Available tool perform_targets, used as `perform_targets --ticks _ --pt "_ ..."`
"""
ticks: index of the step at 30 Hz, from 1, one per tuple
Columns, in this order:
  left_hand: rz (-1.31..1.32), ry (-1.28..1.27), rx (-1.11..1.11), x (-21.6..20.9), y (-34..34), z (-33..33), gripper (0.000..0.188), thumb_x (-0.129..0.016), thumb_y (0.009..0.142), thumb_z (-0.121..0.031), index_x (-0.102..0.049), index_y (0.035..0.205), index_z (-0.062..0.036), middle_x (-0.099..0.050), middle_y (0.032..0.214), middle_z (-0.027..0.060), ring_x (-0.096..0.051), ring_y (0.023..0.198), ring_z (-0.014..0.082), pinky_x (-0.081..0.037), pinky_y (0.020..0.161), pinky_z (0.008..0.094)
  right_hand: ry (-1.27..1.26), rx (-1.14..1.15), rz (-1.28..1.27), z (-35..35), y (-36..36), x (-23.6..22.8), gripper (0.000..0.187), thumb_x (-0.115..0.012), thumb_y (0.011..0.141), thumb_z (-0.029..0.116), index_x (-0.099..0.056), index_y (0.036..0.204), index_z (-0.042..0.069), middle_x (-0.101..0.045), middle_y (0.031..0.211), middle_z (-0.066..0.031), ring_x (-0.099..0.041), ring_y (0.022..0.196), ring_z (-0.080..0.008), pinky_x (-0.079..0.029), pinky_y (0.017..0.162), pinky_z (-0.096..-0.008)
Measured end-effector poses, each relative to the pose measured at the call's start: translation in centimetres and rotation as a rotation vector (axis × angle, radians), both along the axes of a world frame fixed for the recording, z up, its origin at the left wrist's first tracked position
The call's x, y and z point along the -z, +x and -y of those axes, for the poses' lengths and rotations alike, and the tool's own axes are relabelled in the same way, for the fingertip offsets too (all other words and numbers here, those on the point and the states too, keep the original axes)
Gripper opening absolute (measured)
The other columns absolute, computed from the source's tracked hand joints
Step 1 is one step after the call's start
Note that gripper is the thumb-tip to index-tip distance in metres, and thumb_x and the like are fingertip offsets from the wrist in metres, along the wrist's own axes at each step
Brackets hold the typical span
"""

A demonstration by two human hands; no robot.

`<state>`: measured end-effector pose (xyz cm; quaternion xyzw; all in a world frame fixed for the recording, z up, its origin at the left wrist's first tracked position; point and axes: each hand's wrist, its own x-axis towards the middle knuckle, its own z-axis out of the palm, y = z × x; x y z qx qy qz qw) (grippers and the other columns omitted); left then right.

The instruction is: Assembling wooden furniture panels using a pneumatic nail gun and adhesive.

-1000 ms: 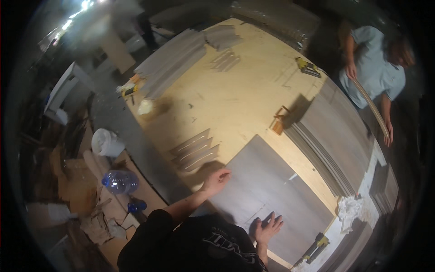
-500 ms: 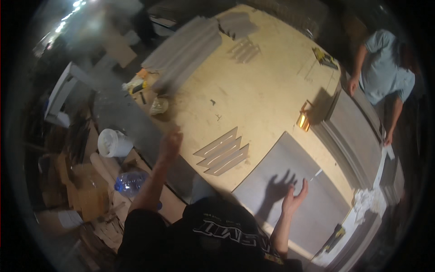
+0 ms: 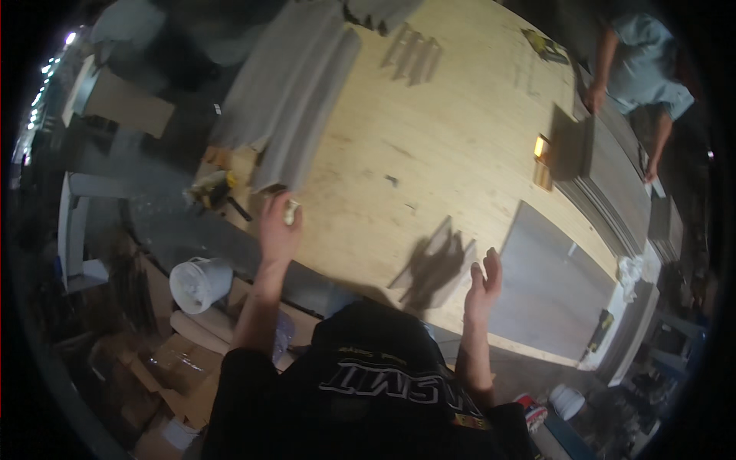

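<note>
My left hand [image 3: 280,236] is at the table's left edge, beside the near ends of the long grey boards [image 3: 314,115]. Its fingers are curled around a small, pale yellowish thing [image 3: 290,212], mostly hidden and too blurred to name. Above the near edge of the wooden table [image 3: 356,180], my right hand [image 3: 481,287] is raised with its fingers apart, holding nothing. It hovers between some grey strips with pointed ends [image 3: 457,277] and a large flat grey panel [image 3: 548,284]. A hand's shadow covers part of the strips.
A yellow-and-black tool [image 3: 215,190] lies at the left corner; another [image 3: 544,46] is at the far right. Stacked panels [image 3: 606,176] line the right side, where a co-worker [image 3: 648,65] has both hands on them. A white bucket [image 3: 201,284] and cardboard [image 3: 184,368] are below left.
My view has swung left. My left hand has reached forward to the boards' near ends and closed around the small pale thing. My right hand has shifted from over the panel toward the pointed strips.
</note>
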<state>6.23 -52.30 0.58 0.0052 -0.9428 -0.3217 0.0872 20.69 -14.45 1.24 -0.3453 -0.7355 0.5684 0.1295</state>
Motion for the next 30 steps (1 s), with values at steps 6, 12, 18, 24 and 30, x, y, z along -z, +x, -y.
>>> perform_targets --ticks 6,12,18,24,30 --pt "0.156 -0.309 -0.088 2.3 -1.8 1.2 0.061 -0.073 0.087 -0.026 -0.048 0.14 -0.0095 -0.056 0.127 0.0188 -0.058 0.114 0.0423 -0.046 0.098 0.0513 -0.086 -0.406 -0.001 7.9 -7.2 -0.8 0.051 -0.06 0.095 0.003 -0.05 0.146 0.004 -0.053 0.147 -0.0148 -0.052 0.135 -0.0277 -0.049 0.103 -0.0368" --pt "0.231 -0.391 -0.186 3.4 -3.5 0.6 0.07 -0.074 0.087 -0.027 -0.041 0.147 -0.0149 -0.058 0.125 0.0201 -0.06 0.113 0.0411 -0.044 0.099 0.052 -0.481 -0.592 0.052 17.4 -12.8 1.8 0.05 -0.063 0.095 0.009 -0.052 0.144 0.005 -0.059 0.137 -0.0128 -0.056 0.128 -0.0213 -0.049 0.103 -0.0342" --pt "0.201 -0.292 -0.099 2.6 -4.7 1.1 0.07 -0.076 0.085 -0.019 -0.043 0.147 -0.0142 -0.061 0.125 0.0229 -0.062 0.11 0.0432 -0.046 0.097 0.0525 -0.487 -0.615 0.039 22.3 -18.0 7.5 0.048 -0.066 0.097 0.018 -0.053 0.141 0.001 -0.06 0.132 -0.0117 -0.059 0.122 -0.0196 -0.046 0.105 -0.0321" --pt "0.201 -0.103 -0.025 -1.9 -2.8 -0.2 0.064 -0.076 0.085 -0.019 -0.048 0.142 -0.006 -0.065 0.119 0.0272 -0.063 0.106 0.0479 -0.052 0.089 0.0531 -0.977 -0.341 0.098 25.1 -23.1 3.2 0.05 -0.061 0.101 0.03 -0.053 0.141 0.0 -0.062 0.132 -0.0136 -0.06 0.118 -0.0203 -0.047 0.103 -0.0329" --pt "0.376 0.132 -0.032 -3.7 0.9 -3.1 0.063 -0.074 0.087 -0.023 -0.046 0.14 -0.0028 -0.068 0.106 0.0283 -0.067 0.094 0.0467 -0.053 0.081 0.0525 -1.227 -0.351 0.141 25.8 -25.0 1.7 0.054 -0.045 0.106 0.052 -0.056 0.137 0.01 -0.068 0.104 -0.0041 -0.064 0.09 -0.0144 -0.054 0.079 -0.0305"
